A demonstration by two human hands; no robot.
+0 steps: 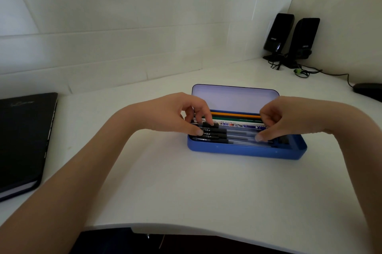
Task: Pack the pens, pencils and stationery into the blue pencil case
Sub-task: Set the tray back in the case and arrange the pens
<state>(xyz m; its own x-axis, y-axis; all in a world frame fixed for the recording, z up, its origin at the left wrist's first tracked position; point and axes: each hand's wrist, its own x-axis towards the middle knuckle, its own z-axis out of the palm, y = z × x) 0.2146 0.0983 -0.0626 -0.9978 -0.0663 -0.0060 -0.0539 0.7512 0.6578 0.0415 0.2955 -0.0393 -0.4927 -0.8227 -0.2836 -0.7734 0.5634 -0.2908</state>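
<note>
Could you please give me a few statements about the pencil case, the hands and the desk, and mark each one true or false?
1. The blue pencil case has its lid shut. False: the lid stands open.
2. Both hands are at the pens inside the case. True: left hand, right hand.
3. An orange pencil lies at the back of the case. True.
4. A black notebook lies right of the case. False: it lies to the left.
5. Two black speakers stand in the far corner. True.

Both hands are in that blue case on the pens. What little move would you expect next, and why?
Probably press the clear pens flat, then let go. Left hand and right hand pinch their ends, the pens sit at the blue pencil case rim, and its lid stands open.
</note>
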